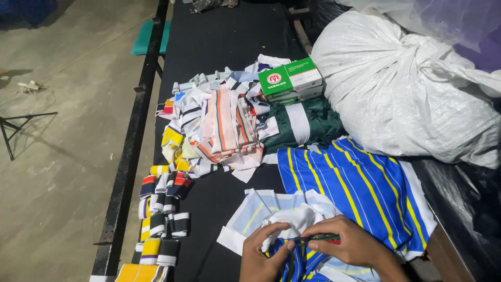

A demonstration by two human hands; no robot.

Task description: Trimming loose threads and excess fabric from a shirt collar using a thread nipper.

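Striped cloth [292,261] pinched in left fingers [271,241], right hand [349,243] gripping snips [318,238] (scrap pile [219,122] beyond)

Black worktop [219,42] runs up the frame, dark metal rail [130,156] along its left edge. Heap of mixed striped fabric scraps [219,125] sits mid-worktop, orange-striped pieces on top. Green and white cardboard box [290,80] rests at the heap's far right, touching a dark green folded cloth [308,125] with a white band. Big white woven sack [407,89], knotted at the top, lies to the right, against the green cloth. Row of small folded striped rib pieces [162,214], yellow, black, white and red, lines the left edge near the rail. Concrete floor [62,130] on the left; teal mat [148,36] by the rail; black stand leg [15,125] far left.
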